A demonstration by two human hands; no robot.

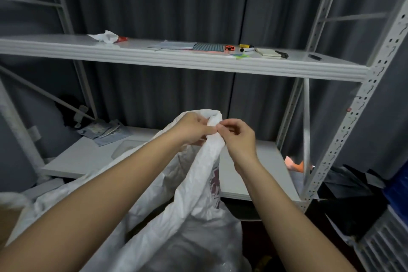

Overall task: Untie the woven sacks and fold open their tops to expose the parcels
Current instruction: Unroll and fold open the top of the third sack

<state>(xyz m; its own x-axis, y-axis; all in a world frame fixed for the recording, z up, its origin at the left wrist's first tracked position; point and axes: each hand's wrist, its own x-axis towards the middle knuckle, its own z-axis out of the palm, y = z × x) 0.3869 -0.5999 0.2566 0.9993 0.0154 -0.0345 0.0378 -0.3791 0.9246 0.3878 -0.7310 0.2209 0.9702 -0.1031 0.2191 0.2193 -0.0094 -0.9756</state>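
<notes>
Untying looks to be the step in hand: the left hand [191,128] grips the white woven sack's [199,185] bunched neck, the right hand [237,137] just beside it pinches there, probably needing to loosen the tie.

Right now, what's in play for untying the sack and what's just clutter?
In play:
- white woven plastic sack, gathered neck held up
- left hand gripping the neck
- right hand pinching at the neck

Clutter:
- crumpled white paper on upper grey metal shelf
- yellow marker
- grey flat mailers on lower shelf
</notes>
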